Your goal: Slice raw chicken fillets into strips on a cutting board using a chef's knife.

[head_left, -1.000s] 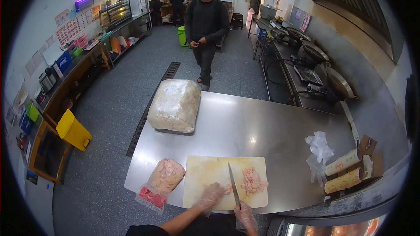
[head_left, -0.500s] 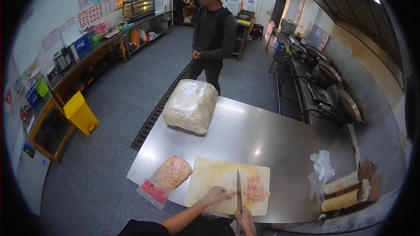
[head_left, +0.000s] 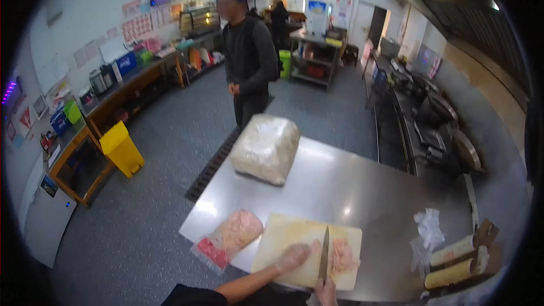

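Note:
My right hand (head_left: pixel 326 293), in a clear glove, grips the handle of a kitchen knife (head_left: pixel 324 255). The blade lies across a white cutting board (head_left: pixel 275 226), pointing away from me. Just left of the blade, my gloved left hand (head_left: pixel 293 258) is closed at the fingertips around a small strip of pink raw meat (head_left: pixel 314 245). Right of the blade sits a pile of cut raw meat (head_left: pixel 343 256). A clear bag of pale raw meat (head_left: pixel 241 229) with a red-printed end lies beside the board's left edge.
A large plastic-wrapped pale block (head_left: pixel 265 148) stands on the far part of the steel table (head_left: pixel 328 181). Crumpled clear gloves (head_left: pixel 429 229) and two rolls (head_left: pixel 450 272) lie at right. Beyond the table stands a person (head_left: pixel 249 51). A yellow bin (head_left: pixel 122 148) is on the floor.
My view has swung, so the table and board sit further right and lower. The standing person has shifted left. Both hands stay at the board, the knife still in my right.

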`<control>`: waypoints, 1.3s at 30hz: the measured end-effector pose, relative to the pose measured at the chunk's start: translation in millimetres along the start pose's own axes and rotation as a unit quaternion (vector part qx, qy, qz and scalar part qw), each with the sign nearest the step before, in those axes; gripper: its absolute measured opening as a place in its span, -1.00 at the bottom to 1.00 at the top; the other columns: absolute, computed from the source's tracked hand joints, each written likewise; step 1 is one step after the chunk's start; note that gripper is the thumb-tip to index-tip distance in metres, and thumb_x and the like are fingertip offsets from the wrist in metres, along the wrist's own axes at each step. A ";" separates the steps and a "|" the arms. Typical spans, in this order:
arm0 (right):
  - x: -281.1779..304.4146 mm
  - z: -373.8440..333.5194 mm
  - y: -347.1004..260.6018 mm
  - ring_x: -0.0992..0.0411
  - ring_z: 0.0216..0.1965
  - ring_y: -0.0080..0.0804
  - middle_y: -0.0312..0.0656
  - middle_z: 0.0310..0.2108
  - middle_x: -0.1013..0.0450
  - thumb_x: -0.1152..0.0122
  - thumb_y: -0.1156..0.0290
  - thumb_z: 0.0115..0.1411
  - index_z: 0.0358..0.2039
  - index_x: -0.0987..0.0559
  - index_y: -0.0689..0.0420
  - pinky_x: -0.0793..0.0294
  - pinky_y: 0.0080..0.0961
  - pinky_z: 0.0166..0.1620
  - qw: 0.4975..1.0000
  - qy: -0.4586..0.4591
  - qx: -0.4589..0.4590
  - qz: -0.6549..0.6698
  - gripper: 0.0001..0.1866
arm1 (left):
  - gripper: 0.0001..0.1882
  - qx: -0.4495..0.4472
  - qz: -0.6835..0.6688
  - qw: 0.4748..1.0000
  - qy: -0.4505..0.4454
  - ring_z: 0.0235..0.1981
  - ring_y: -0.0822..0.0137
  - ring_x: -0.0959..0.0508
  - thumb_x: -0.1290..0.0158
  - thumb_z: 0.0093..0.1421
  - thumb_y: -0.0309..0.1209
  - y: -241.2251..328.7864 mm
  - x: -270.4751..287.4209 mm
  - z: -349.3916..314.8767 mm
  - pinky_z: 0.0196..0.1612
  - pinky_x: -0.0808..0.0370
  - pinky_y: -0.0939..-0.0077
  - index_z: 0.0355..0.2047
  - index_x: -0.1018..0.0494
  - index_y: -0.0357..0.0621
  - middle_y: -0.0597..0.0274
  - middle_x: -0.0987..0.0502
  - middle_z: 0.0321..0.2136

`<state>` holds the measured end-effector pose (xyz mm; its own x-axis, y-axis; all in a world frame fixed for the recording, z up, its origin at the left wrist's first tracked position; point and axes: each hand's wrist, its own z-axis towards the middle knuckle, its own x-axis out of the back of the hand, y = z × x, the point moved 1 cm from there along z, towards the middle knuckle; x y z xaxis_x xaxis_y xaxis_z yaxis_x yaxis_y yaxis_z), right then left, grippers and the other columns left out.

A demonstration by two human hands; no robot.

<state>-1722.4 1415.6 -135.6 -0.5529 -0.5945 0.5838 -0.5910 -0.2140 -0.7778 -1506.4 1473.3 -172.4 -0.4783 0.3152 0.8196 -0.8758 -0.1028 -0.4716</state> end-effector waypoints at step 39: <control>38.5 67.6 -14.7 -0.40 -0.34 -0.08 0.04 -0.34 -0.42 0.14 0.14 0.32 -0.06 -0.37 0.28 -0.39 -0.16 -0.21 0.982 -0.140 0.078 -0.104 -0.57 | -0.51 0.266 -0.355 0.889 0.116 -0.03 0.13 -0.47 0.18 0.22 -0.42 76.8 19.6 -24.1 -0.10 -0.45 0.37 0.16 -0.25 -0.29 -0.09 -0.38 0.02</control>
<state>-1695.3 1343.5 -117.4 -0.2327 -0.7108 0.6638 -0.5654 -0.4564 -0.6870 -1581.5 1494.3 -200.3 0.1782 0.6585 0.7312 -0.8879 -0.2127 0.4079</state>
